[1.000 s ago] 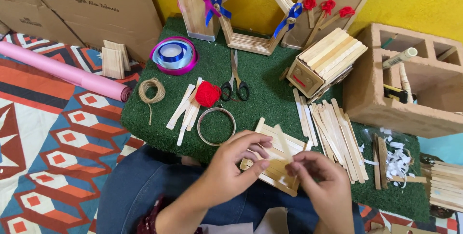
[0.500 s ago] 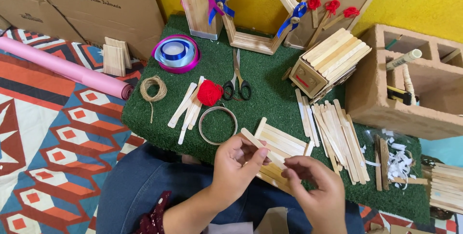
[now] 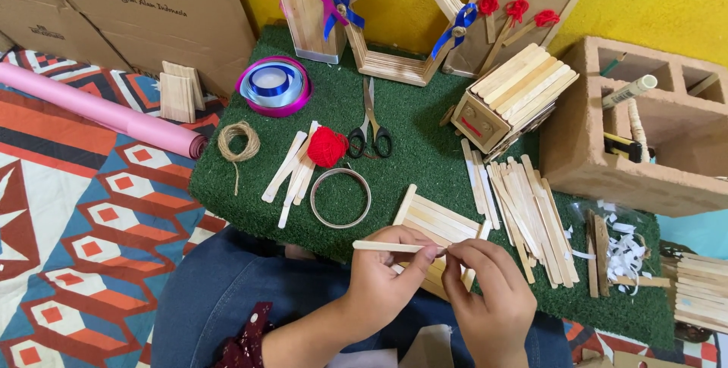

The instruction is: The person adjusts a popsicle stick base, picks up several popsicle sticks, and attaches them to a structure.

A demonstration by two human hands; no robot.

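Popsicle stick (image 3: 388, 247) sits low in the frame just right of centre, lying level across our two hands above a flat panel of glued sticks (image 3: 440, 224) that rests at the near edge of the green turf mat (image 3: 425, 133). Our left hand (image 3: 383, 281) is closed around the stick's middle, thumb pressing it against the curled fingers, while our right hand (image 3: 489, 292) pinches its right end between thumb and forefinger. Whether glue is already on the stick we cannot tell from this angle.

To seat it well, we judge we should keep the stick parallel to those already in the panel, bring its ends flush with theirs, and press evenly along its length so it does not skew.

Just right of the panel lies a fan of loose sticks (image 3: 531, 220), and beyond it, at the right edge, a small pile of white paper scraps (image 3: 626, 250). Left of our hands are a thin metal ring (image 3: 340, 197), a red yarn ball (image 3: 327, 146) and a few more sticks (image 3: 292, 171). Black-handled scissors (image 3: 369, 129) lie at centre, a coil of twine (image 3: 237, 142) and a spool of blue and purple ribbon (image 3: 274, 85) to the upper left. A small stick-built box (image 3: 512, 99) sits upper right beside a hollow concrete block (image 3: 644, 133), and a pink paper roll (image 3: 98, 110) crosses the patterned rug (image 3: 83, 224).
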